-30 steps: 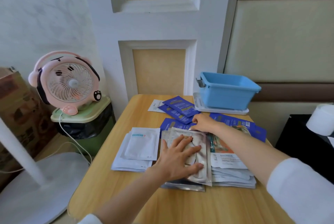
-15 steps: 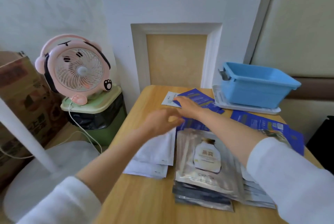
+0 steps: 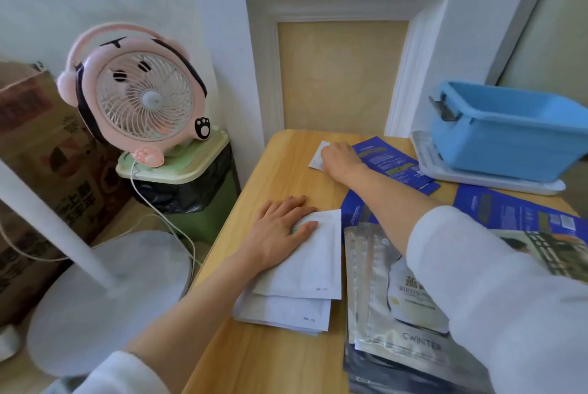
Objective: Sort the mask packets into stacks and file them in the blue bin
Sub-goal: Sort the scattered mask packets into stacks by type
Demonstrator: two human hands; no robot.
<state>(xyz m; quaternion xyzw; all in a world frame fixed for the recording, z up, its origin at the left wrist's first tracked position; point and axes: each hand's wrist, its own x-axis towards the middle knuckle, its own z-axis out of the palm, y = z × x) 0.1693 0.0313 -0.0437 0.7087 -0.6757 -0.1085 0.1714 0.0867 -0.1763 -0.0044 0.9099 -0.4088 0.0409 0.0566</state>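
1. On the left part of the wooden table point(image 3: 273, 358), I see the left hand point(image 3: 278, 234) lying flat with its fingers straight and slightly spread. It presses on the top of a stack of white packets point(image 3: 305, 272) and grips nothing.
2. At the far edge of the table, the right hand point(image 3: 340, 159) rests on a single white packet point(image 3: 316, 158), its forearm stretched across the other piles.
3. The fingers of that hand bend down onto the packet, but the fingertips are hidden from me. I cannot tell whether they pinch it or only press it.
4. Just right of that hand, dark blue packets point(image 3: 394, 164) lie fanned out toward a white tray point(image 3: 483, 182). More blue packets point(image 3: 515, 215) lie near the table's right side.
5. A stack of silver packets point(image 3: 372, 298) sits just beside the white stack, on its right, and is partly covered by the right sleeve point(image 3: 493, 298).
6. The blue bin point(image 3: 509, 135) stands on the white tray at the far right corner, well apart from both hands.
7. Left of the table, I see a pink fan point(image 3: 140, 97) standing on a green waste bin point(image 3: 194, 199), with a cardboard box point(image 3: 35, 145) beside them.
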